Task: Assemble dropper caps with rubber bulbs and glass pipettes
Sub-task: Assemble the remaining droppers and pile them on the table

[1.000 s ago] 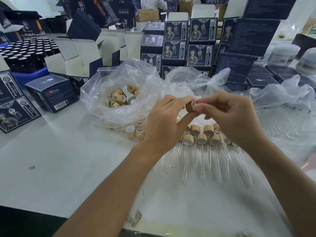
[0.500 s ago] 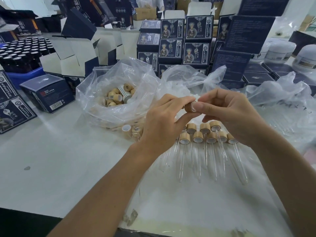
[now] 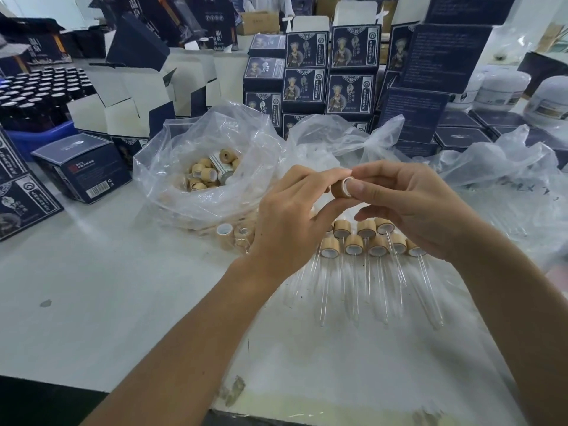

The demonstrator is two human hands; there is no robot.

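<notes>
We hold one bamboo dropper cap (image 3: 341,189) between both hands at frame centre.

Our left hand (image 3: 289,216) curls its fingers around the wood-grained cylinder while our right hand (image 3: 412,207) pinches its white-lined rim. Below, finished caps with slim glass pipettes (image 3: 356,265) lie on the pale bench (image 3: 92,287); a crinkled clear bag (image 3: 196,176) of loose caps sits left.

Packing workshop for cosmetics or remedies. White surface (image 3: 92,287) crowded with stacked navy printed cartons (image 3: 329,72), open unfolded boxes (image 3: 123,106), a blue crate of dark capped bottles (image 3: 37,96), white jars (image 3: 501,87), bagged bamboo caps (image 3: 206,176).
</notes>
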